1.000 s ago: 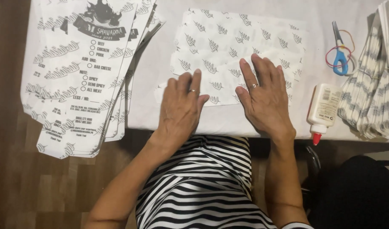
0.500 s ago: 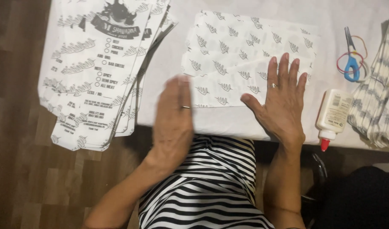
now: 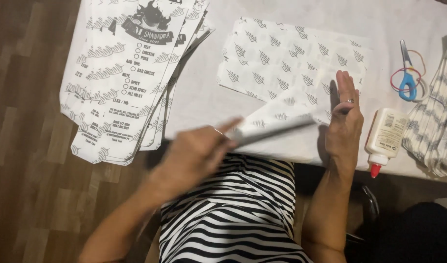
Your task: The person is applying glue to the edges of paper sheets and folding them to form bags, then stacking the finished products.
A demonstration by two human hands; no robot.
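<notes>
A white paper sheet (image 3: 286, 63) printed with small grey leaf marks lies on the white table (image 3: 204, 97). My left hand (image 3: 196, 156), blurred, grips the sheet's near edge and lifts it over into a fold (image 3: 277, 122). My right hand (image 3: 344, 119) stands on its edge with fingers straight, pressed against the sheet at the right end of the fold. A ring shows on each hand.
A stack of printed white paper bags (image 3: 126, 73) overhangs the table's left edge. A white glue bottle with a red tip (image 3: 384, 139) lies right of my right hand. Blue scissors (image 3: 406, 78) and a pile of striped paper (image 3: 435, 126) sit at the far right.
Both hands lay flat on the sheet. The left hand then slid back to the near edge and now lifts it over, while the right hand turned onto its edge.
</notes>
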